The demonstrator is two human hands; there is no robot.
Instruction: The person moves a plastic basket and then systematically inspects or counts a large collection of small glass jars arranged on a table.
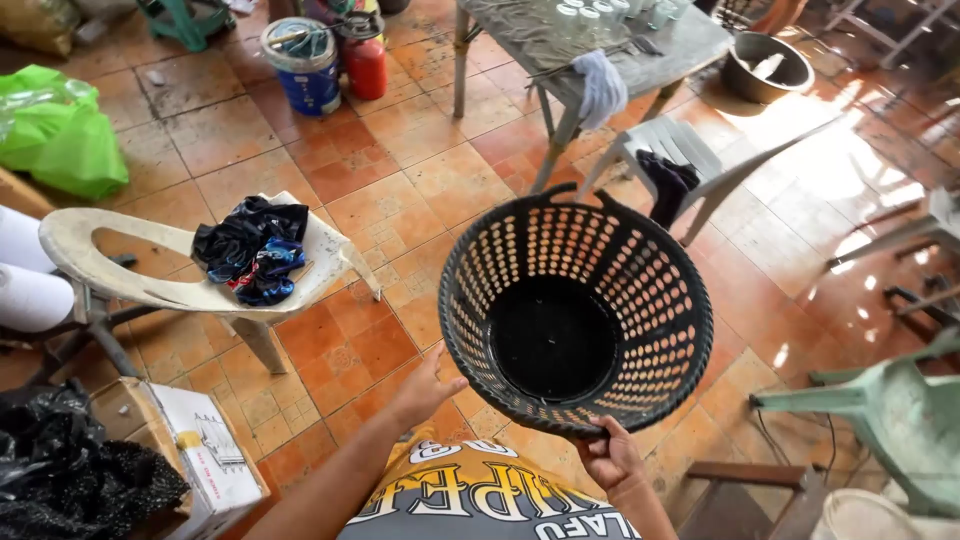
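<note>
My right hand has its fingers clenched on the near rim of the empty black basket, held tilted over the floor. Left hand is released, fingers flat vs the basket's side. Clothes lie on a chair off left; next I'd prob. carry the basket there, steady w/ both.

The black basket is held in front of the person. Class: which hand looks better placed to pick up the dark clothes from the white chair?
Probably the left hand: it looks free and nearer the dark clothes; the right hand grips the basket rim.
</note>
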